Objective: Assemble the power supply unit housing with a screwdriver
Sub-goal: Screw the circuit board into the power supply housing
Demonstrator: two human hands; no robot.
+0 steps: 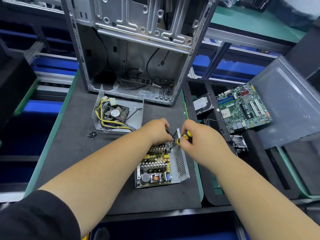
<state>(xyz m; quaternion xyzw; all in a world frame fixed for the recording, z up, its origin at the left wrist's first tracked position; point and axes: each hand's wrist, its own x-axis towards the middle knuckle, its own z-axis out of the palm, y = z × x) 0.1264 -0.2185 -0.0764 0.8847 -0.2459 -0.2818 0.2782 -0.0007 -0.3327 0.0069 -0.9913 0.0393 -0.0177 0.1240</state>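
The open power supply base [181, 163] lies on the black mat, its circuit board with heatsinks and coils exposed. My right hand [202, 137] grips a yellow and black screwdriver [183, 136], tip pointing down-left into the far corner of the base. My left hand [158, 131] curls over the far end of the board and pinches something small and dark near the screwdriver shaft. The other housing half [136, 116], holding a fan [116, 113] and a bundle of coloured wires, lies farther back on the mat. Several loose black screws [92, 135] lie to the left.
An empty computer case [135, 49] stands upright at the back of the mat. To the right a foam tray holds a green motherboard [242, 108], a hard drive [202, 104] and a heatsink [239, 142]. A grey side panel [290, 104] leans at the far right.
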